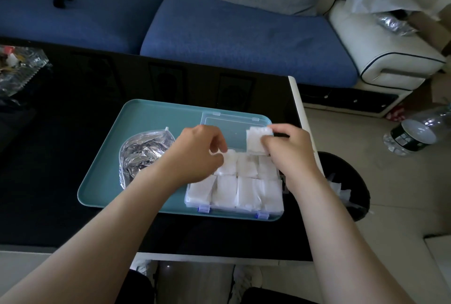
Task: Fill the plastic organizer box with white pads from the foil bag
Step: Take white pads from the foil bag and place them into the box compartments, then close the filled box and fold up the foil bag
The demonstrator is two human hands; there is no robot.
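Observation:
A clear plastic organizer box (198,203) with blue latches sits on the right part of a teal tray (151,118), its lid (229,125) laid open behind it. Several compartments hold white pads (246,191). My right hand (290,150) pinches a small stack of white pads (255,140) above the box's far right compartments. My left hand (197,152) hovers over the far left compartment with curled fingers touching a pad there. The crumpled foil bag (139,152) lies on the tray to the left of the box, partly hidden by my left forearm.
The tray rests on a black glossy table (61,157) with a white edge. A black waste bin (346,181) stands to the right of the table. A plastic bottle (412,135) lies on the floor. A blue sofa (231,35) is behind the table; a clear wrapper (17,69) is far left.

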